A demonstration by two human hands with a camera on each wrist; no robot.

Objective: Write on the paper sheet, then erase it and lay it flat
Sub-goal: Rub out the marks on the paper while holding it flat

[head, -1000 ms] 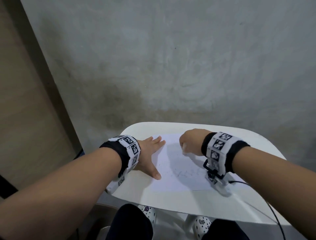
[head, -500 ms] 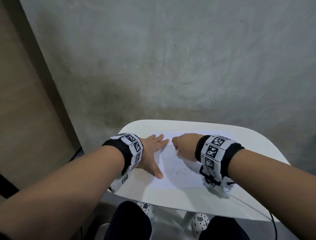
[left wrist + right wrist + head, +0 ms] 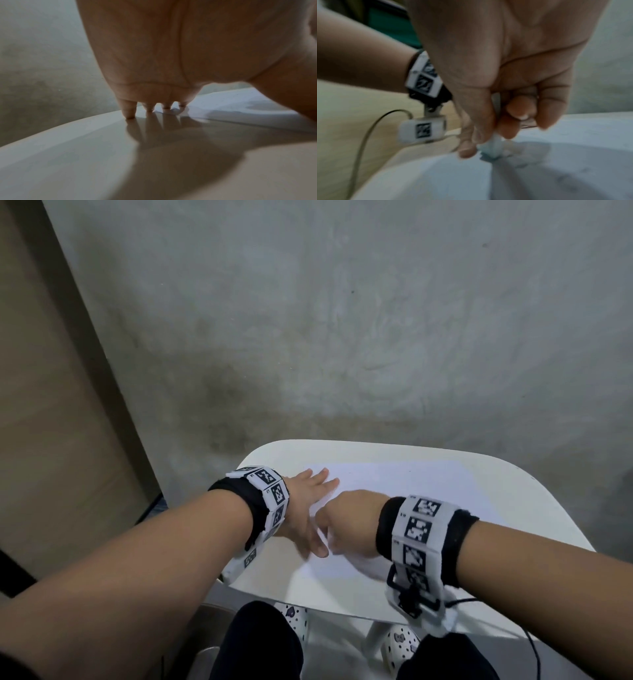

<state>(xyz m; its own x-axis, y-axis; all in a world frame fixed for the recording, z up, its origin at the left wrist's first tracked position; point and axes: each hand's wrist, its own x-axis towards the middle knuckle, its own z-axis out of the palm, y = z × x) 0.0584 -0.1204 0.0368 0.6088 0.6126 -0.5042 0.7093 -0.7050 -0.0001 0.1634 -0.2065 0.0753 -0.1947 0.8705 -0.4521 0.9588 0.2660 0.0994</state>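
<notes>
Erasing step in hand. Right hand (image 3: 496, 94) pinching small white eraser (image 3: 491, 147) against white paper sheet (image 3: 394, 484); left hand (image 3: 305, 508) flat, fingers spread, pinning sheet edge on white tabletop (image 3: 342, 594). Next, likely: finish rubbing, smooth sheet flat.

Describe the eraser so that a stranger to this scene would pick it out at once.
Start at the small white table against the grey wall, then the paper sheet lying on it. Near the sheet's left edge the right hand pinches a small white eraser against the paper; it is the only loose thing held, beside the flat left hand.

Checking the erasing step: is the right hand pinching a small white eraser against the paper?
Yes: the right hand pinches a white eraser onto the paper sheet.
</notes>
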